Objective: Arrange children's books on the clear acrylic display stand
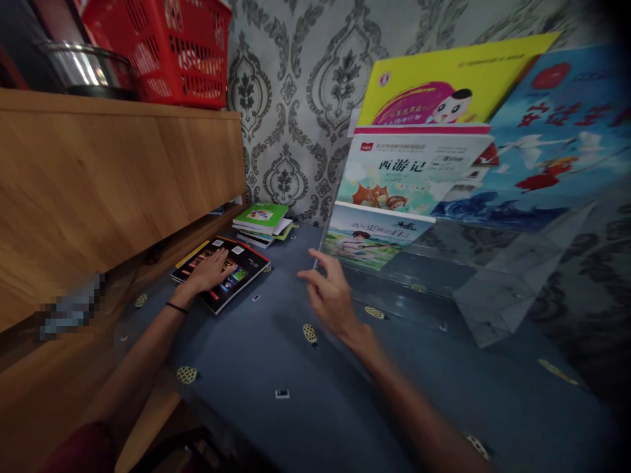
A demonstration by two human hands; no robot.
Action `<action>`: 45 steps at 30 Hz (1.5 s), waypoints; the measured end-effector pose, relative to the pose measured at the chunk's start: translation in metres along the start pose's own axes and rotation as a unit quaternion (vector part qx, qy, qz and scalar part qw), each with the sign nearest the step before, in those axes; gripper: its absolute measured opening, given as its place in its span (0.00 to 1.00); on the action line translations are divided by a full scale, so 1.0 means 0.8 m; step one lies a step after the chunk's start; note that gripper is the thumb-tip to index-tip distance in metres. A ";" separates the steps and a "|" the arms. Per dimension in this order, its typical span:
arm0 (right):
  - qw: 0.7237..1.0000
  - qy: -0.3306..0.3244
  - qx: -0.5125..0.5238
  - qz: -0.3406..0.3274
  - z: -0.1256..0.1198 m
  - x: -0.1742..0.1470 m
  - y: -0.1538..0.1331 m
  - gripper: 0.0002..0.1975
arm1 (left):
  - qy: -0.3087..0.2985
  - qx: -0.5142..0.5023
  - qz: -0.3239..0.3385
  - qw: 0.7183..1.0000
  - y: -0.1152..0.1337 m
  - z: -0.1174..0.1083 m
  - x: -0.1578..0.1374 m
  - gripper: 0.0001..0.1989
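Note:
My left hand (211,270) lies flat with fingers stretched out on top of a black book (246,268), which rests on the blue tablecloth at the left. A dark band circles that wrist. My right hand (329,292) hovers over the cloth, fingers apart and holding nothing. Close to its fingertips is the left edge of a clear tiered book stand (503,302). On the stand are a small green-landscape book (367,240), a white-and-teal book (394,174), a yellow book (473,75) and a large blue book (582,164).
Behind the black book, a small pile of books with a green cover (260,215) sits near the wall. A wooden cabinet (123,190) borders the table's left side, with a red basket (197,56) and a metal pot (89,69) on top. The blue tablecloth (246,355) has pineapple prints.

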State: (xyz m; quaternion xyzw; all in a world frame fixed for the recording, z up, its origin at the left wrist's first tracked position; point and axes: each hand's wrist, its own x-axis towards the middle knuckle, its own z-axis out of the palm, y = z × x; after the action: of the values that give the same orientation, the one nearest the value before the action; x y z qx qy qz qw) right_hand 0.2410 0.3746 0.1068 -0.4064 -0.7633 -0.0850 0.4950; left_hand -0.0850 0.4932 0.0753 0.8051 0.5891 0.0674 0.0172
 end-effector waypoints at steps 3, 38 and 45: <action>0.993 -0.068 0.050 0.080 0.035 -0.025 -0.006 0.15 | 0.000 -0.014 0.019 1.000 -0.002 -0.001 -0.005 0.40; 0.618 -0.032 0.587 0.522 0.014 -0.089 0.009 0.24 | 0.123 0.059 0.198 0.971 0.174 -0.105 -0.122 0.08; 0.629 -0.085 0.573 0.519 -0.003 -0.099 0.020 0.24 | 0.108 0.083 0.389 0.911 0.200 -0.008 -0.208 0.09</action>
State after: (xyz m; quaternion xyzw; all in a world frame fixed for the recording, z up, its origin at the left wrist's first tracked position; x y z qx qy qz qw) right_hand 0.2683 0.3416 0.0381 -0.3752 -0.3596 0.6753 0.5234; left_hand 0.0163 0.2861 0.0840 0.9568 0.2310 0.1064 -0.1411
